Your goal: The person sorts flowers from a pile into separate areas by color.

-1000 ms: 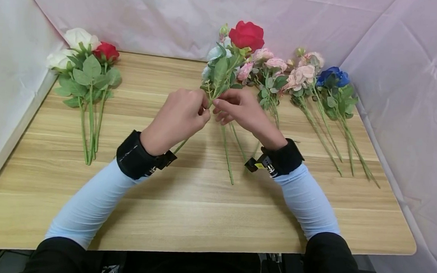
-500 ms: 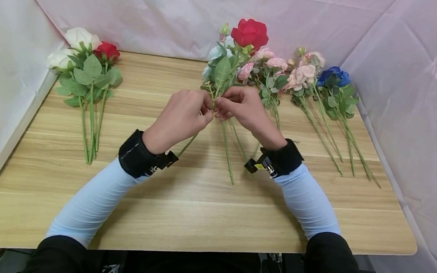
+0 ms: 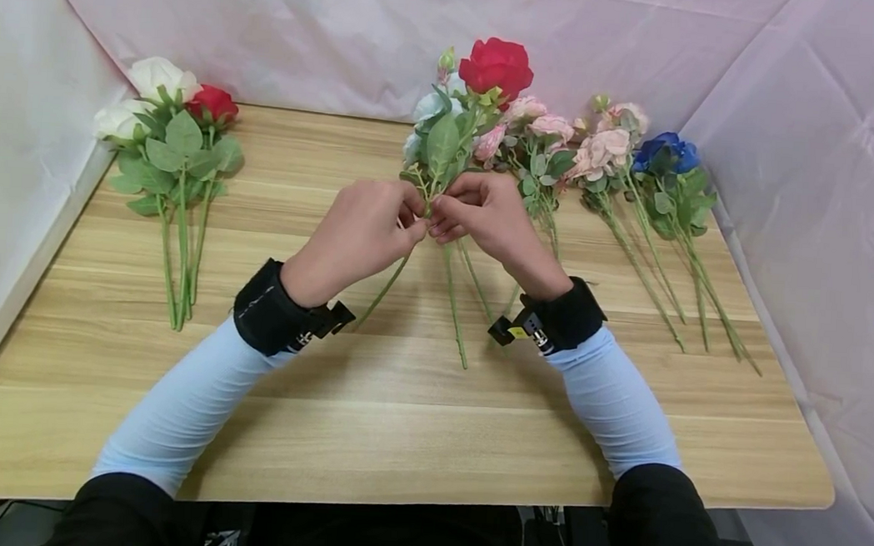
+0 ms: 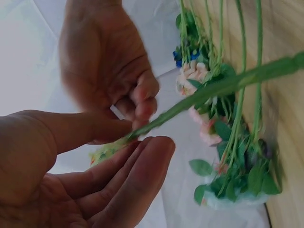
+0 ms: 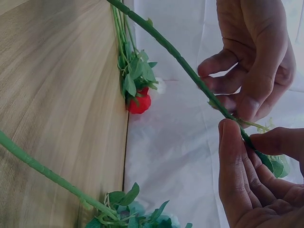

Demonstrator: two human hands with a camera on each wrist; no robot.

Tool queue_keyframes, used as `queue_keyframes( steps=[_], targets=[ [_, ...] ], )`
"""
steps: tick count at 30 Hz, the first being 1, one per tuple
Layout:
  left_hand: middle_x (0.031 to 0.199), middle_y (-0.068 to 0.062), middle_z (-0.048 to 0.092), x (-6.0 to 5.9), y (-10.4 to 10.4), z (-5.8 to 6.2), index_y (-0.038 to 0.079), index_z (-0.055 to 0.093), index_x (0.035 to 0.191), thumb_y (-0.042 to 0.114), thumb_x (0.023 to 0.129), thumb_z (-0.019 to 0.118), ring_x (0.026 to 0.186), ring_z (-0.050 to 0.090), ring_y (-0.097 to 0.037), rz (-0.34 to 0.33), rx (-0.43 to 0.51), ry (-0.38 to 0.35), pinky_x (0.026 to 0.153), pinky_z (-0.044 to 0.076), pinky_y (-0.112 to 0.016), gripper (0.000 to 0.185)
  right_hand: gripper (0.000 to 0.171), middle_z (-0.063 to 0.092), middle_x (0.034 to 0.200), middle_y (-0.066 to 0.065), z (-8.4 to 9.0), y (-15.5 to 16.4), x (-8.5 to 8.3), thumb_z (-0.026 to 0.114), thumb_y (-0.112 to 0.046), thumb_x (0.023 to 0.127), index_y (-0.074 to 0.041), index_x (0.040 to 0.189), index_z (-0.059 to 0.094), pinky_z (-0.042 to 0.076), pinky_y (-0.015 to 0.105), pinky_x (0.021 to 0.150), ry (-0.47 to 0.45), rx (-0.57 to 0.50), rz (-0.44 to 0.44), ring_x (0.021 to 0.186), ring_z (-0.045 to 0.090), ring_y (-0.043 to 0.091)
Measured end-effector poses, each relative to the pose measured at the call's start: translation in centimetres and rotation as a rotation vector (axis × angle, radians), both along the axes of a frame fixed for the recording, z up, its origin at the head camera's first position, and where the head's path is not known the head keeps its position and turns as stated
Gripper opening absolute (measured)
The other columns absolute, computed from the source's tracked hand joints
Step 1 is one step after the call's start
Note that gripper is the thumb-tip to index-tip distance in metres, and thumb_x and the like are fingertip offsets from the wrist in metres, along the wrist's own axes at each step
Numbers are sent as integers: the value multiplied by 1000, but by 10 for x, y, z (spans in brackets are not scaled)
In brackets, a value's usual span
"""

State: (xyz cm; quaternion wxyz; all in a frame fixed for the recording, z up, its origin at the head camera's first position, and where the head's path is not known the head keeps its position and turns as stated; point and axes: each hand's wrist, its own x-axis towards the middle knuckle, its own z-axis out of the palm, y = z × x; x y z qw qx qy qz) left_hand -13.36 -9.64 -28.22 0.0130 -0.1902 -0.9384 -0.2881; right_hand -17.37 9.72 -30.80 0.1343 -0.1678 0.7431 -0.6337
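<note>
Right hand (image 3: 491,226) pinches a red rose (image 3: 497,68) by its stem (image 3: 383,293), left hand (image 3: 360,231) apparently too; uneven tugging could snap it

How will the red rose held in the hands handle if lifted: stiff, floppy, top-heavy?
The red rose is probably top-heavy, since its broad bloom sits on a thin stem. The stem looks springy rather than floppy, bowing only gently in the right wrist view. The large leaf below may brush the pale blue flowers, which it overlaps in the head view.
</note>
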Motion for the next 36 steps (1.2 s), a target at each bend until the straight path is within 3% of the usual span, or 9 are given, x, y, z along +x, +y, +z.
queue_keyframes(
  steps=[6, 10, 13, 17, 22, 29, 32, 36],
  targets=[
    [101, -13, 79, -10, -27, 12, 4, 75, 113, 24, 99, 64, 88, 73, -30, 109, -3, 29, 80, 51, -44, 27, 13, 76, 80, 14, -2, 0, 0, 64, -3, 99, 8, 99, 69, 64, 40, 72, 10, 20, 17, 71, 76, 24],
    [111, -17, 77, -20, -52, 16, 5, 73, 120, 28, 101, 61, 99, 71, -33, 199, 11, -36, 86, 50, -46, 32, 13, 75, 81, 16, -5, -3, -2, 63, -3, 98, 7, 98, 70, 64, 41, 73, 38, 69, 28, 72, 77, 26],
    [113, -18, 76, -26, -66, 16, 6, 73, 123, 30, 102, 61, 94, 72, -31, 239, 45, -90, 81, 51, -41, 34, 13, 75, 81, 17, -6, -6, -6, 63, -4, 97, 5, 96, 71, 64, 43, 73, 52, 114, 23, 74, 77, 30],
    [110, -18, 76, -33, -79, 13, 6, 74, 120, 30, 101, 62, 74, 70, -16, 264, 97, -117, 72, 50, -32, 33, 13, 75, 83, 16, -4, -16, -18, 62, -6, 99, 5, 99, 71, 64, 45, 77, 24, 160, 23, 80, 76, 36],
    [104, -18, 78, -39, -90, 9, 5, 78, 114, 29, 100, 64, 58, 61, 0, 297, 102, -82, 69, 48, -27, 31, 17, 72, 84, 15, 3, -40, -43, 59, -8, 101, 5, 98, 69, 64, 42, 79, -1, 258, 76, 82, 74, 34],
    [91, -16, 79, -42, -94, 7, 6, 80, 111, 31, 100, 65, 56, 61, -3, 309, 75, -57, 71, 47, -31, 31, 30, 71, 83, 17, 1, -69, -79, 54, -10, 101, -5, 71, 54, 64, 41, 80, -13, 422, 116, 76, 75, 27],
    [91, -16, 79, -42, -93, 7, 7, 80, 111, 32, 100, 65, 56, 62, -5, 311, 70, -57, 71, 47, -32, 31, 37, 69, 71, 10, -3, -77, -90, 54, -10, 99, -10, 63, 45, 64, 40, 79, 7, 492, 114, 68, 73, 20],
    [95, -17, 79, -42, -93, 7, 7, 80, 111, 33, 99, 66, 60, 66, -9, 312, 57, -69, 73, 48, -32, 32, 38, 63, 55, 1, -9, -88, -98, 55, -10, 98, -9, 60, 47, 64, 42, 78, 46, 582, 117, 58, 70, 14]
  ],
)
